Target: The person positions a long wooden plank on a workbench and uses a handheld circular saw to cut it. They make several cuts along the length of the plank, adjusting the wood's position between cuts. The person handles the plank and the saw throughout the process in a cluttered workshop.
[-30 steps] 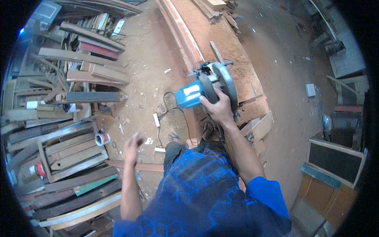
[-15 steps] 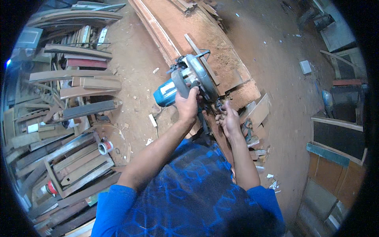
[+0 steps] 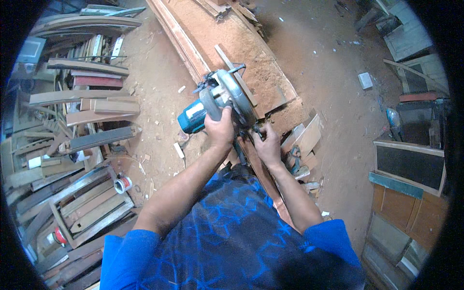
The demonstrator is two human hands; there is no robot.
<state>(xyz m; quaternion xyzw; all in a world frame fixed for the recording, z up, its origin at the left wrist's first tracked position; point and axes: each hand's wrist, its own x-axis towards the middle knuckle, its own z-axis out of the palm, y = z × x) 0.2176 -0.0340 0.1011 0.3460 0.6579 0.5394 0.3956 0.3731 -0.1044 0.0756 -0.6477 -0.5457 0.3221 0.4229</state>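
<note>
A teal and grey circular saw (image 3: pixel 192 117) rests on a sawdust-covered workbench (image 3: pixel 263 53), its silver blade guard facing right. My left hand (image 3: pixel 220 128) is wrapped round the saw's rear handle, thumb on top. Just to the right, my right hand (image 3: pixel 268 146) is closed at the near end of the saw's base, fingers pinched on a small dark part that I cannot make out. A narrow wooden strip (image 3: pixel 227 57) lies along the far side of the guard. Below the saw, a reddish-brown board (image 3: pixel 256 162) runs back toward my body between my forearms.
Stacked timber pieces (image 3: pixel 96 118) fill the left side, with a white and red can (image 3: pixel 123 184) among them. Offcuts (image 3: pixel 304 140) lean right of the bench. Framed panels (image 3: pixel 411 166) stand along the right. Wood scraps and a white block (image 3: pixel 365 80) lie on the floor.
The whole view has shifted slightly, so the bench and saw sit farther left. My right hand's fingers have drawn in closer to the saw's base. My left hand keeps its grip.
</note>
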